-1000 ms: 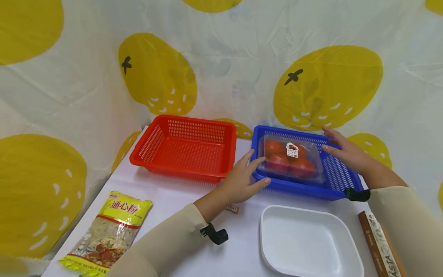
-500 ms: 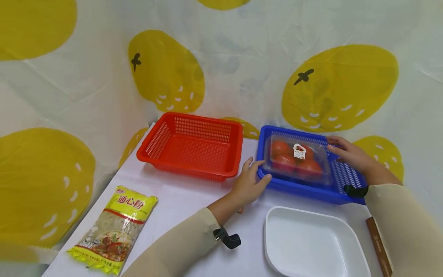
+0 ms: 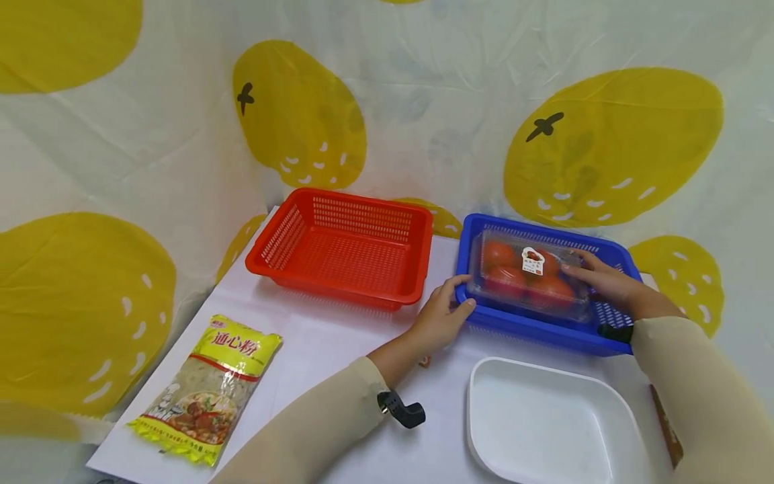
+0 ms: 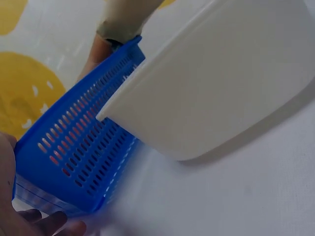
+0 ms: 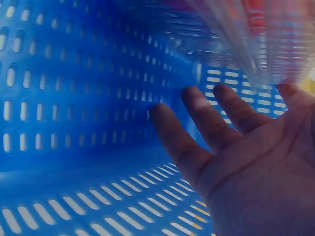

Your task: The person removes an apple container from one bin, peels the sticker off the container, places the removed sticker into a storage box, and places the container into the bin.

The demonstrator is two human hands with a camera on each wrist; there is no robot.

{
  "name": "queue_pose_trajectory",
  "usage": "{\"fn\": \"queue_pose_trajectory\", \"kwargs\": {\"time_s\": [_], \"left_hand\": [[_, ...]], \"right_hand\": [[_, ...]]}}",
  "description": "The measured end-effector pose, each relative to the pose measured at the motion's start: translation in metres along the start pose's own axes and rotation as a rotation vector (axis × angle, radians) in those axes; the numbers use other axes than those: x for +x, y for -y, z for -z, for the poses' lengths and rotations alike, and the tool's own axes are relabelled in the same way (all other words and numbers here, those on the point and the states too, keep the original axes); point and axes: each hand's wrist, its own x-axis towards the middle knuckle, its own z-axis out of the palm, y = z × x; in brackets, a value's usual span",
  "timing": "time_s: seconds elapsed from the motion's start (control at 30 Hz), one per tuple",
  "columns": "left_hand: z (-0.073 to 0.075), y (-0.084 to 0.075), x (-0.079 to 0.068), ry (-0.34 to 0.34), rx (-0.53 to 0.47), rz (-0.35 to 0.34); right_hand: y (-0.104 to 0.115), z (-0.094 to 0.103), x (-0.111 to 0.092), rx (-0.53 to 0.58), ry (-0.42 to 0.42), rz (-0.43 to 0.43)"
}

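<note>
A clear plastic box of tomatoes (image 3: pixel 508 279) with a white label sits in the blue basket (image 3: pixel 532 329), toward its left side. My left hand (image 3: pixel 438 319) grips the left front corner of the basket. In the left wrist view, fingers (image 4: pixel 51 223) of that hand lie low against the basket's end. My right hand (image 3: pixel 611 286) is inside the basket at the right end of the tomato box. The right wrist view shows its fingers (image 5: pixel 206 120) stretched out and spread beside the box, with the thumb at the box's edge.
A red basket (image 3: pixel 345 296) stands at the back left. Nearer are a yellow-ended pasta bag (image 3: pixel 214 386) on the left and a white tray (image 3: pixel 544 423) in front of the blue basket. A brown box (image 3: pixel 667 430) lies partly hidden by my right sleeve.
My right hand has come down into the blue basket, to the tomato box's right end. My left hand has moved onto the basket's left front corner. The head view has shifted slightly.
</note>
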Motion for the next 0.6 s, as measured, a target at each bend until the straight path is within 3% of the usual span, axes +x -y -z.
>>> {"fn": "queue_pose_trajectory", "kwargs": {"time_s": [0.23,0.6], "left_hand": [[0.001,0.004,0.003,0.026,0.015,-0.031],[-0.002,0.008,0.005,0.068,0.037,-0.036]], "right_hand": [[0.003,-0.005,0.006,0.055,0.052,-0.022],[-0.004,-0.006,0.006,0.303,0.077,0.039]]}}
